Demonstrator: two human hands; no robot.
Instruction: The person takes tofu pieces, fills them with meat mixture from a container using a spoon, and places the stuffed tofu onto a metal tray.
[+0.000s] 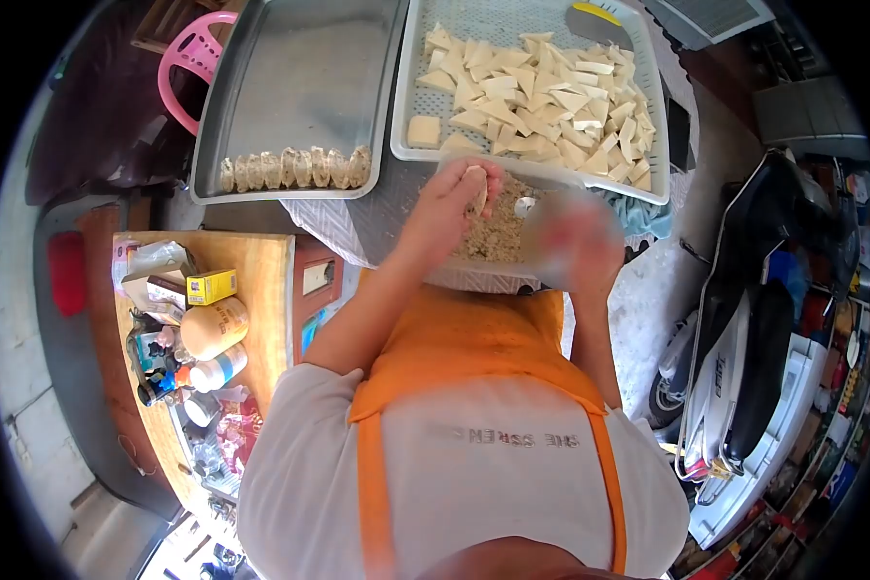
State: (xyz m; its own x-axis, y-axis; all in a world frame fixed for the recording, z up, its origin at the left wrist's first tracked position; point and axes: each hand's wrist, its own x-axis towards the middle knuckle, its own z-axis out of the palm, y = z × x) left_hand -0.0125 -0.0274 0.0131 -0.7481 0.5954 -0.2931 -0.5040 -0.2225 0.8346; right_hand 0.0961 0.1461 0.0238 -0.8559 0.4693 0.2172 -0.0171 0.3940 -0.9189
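My left hand (445,205) is closed around a pale tofu piece (478,189), held up above the near edge of the white basket. Below it sits a clear tub of brownish minced filling (496,230). Over the tub's right side, my right hand (582,242) is smeared by motion, so its fingers and anything in them are unclear. A small whitish object (525,206) shows beside it at the filling. Pale cut tofu pieces (541,92) are heaped in the white basket (406,106). Several filled pieces (295,168) stand in a row along the near edge of the metal tray (304,68).
A scraper with a yellow handle (597,13) lies at the basket's far right corner. To the left, a wooden cabinet (271,290) carries jars, a yellow box (212,286) and bags. A pink chair back (195,60) is behind the tray. On the right stands a scooter (735,377).
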